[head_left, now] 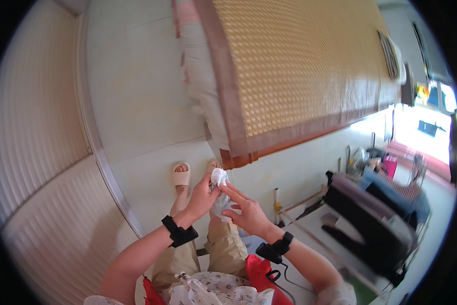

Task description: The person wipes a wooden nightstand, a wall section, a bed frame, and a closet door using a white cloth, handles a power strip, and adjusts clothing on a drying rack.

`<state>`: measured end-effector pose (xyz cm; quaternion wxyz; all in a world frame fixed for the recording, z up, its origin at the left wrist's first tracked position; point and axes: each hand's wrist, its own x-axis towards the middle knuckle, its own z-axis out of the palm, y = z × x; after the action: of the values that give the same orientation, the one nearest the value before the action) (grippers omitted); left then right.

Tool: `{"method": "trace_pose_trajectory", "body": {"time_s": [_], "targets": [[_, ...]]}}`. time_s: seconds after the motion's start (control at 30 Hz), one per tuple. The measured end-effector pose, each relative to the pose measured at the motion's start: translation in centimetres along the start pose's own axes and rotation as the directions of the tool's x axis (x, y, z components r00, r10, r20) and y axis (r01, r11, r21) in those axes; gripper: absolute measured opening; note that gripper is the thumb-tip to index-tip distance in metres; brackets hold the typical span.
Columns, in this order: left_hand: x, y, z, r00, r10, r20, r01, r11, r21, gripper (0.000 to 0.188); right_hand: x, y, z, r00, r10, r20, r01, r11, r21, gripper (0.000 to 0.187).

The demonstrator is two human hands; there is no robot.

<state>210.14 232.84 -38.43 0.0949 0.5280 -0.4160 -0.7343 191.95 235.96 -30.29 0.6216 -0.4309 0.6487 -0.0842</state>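
Between the left hand and the right hand sits a crumpled white soft bundle. Ahead and rightward, a rectangular tan woven mat lies on a brown wooden bed. Ribbed cream panels stand left; rightward, long black fabric garments drape over a thin-railed rack.

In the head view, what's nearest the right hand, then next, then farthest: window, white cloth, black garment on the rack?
1. White cloth: at the right hand, on its left side.
2. Black garment: off to the right.
3. Window: far upper right.
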Motion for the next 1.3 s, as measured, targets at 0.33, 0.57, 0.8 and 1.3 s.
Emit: {"method": "trace_pose_trajectory", "body": {"time_s": [0.33,0.57,0.8,1.3], "targets": [[10.4,12.5,-1.1,0.683,0.516,0.517,-0.687,0.215,0.694,0.053,6.4,9.7,-4.9,0.641,-0.106,-0.761,0.017,0.992,-0.124,0.052],[18.5,15.1,-0.8,0.780,0.326,0.535,-0.476,-0.246,0.844,0.114,14.2,13.0,-10.0,0.375,-0.089,-0.923,0.105,0.993,-0.053,0.041],[18.9,15.1,-1.5,0.751,0.350,0.559,-0.503,-0.245,0.829,0.118,16.3,8.5,-3.3,0.491,-0.159,-0.856,0.123,0.986,-0.113,0.035],[19.2,15.4,-1.2,0.767,0.313,0.560,-0.498,-0.260,0.827,0.120,13.6,5.9,2.4,0.727,-0.252,-0.639,0.197,0.968,-0.158,0.035]]}}
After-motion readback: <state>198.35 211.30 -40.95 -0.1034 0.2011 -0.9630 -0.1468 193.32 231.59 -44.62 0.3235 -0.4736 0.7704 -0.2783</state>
